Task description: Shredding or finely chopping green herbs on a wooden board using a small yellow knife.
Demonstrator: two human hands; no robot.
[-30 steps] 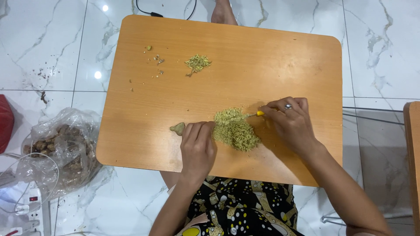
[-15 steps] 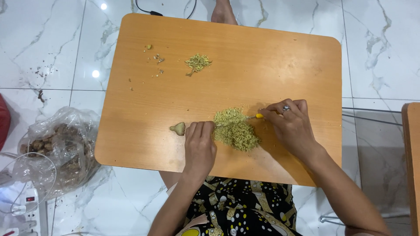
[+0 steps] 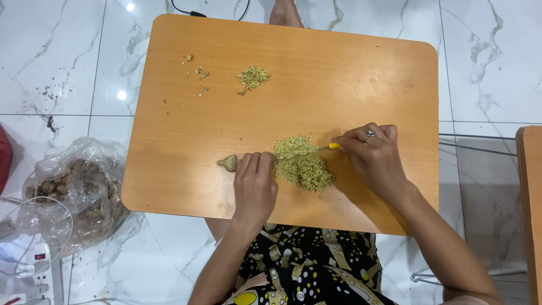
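Note:
My left hand (image 3: 255,184) presses a knobby beige piece of ginger root (image 3: 229,163) down on the wooden table (image 3: 361,73). My right hand (image 3: 374,158), with a ring on one finger, grips a small knife with a yellow handle (image 3: 333,147); its blade lies across the root by my left fingertips. A heap of finely chopped greenish-yellow bits (image 3: 302,163) lies between my two hands. A smaller pile of shreds (image 3: 252,77) sits farther up the table.
Tiny scraps (image 3: 197,70) dot the table's far left. A clear plastic bag of brown roots (image 3: 73,189) lies on the marble floor at the left, beside a white power strip (image 3: 31,265). A bare foot (image 3: 285,12) shows beyond the table, and another wooden edge (image 3: 530,214) at the right.
Both hands stay at the heap with only slight shifts of the knife. The view has tilted a little.

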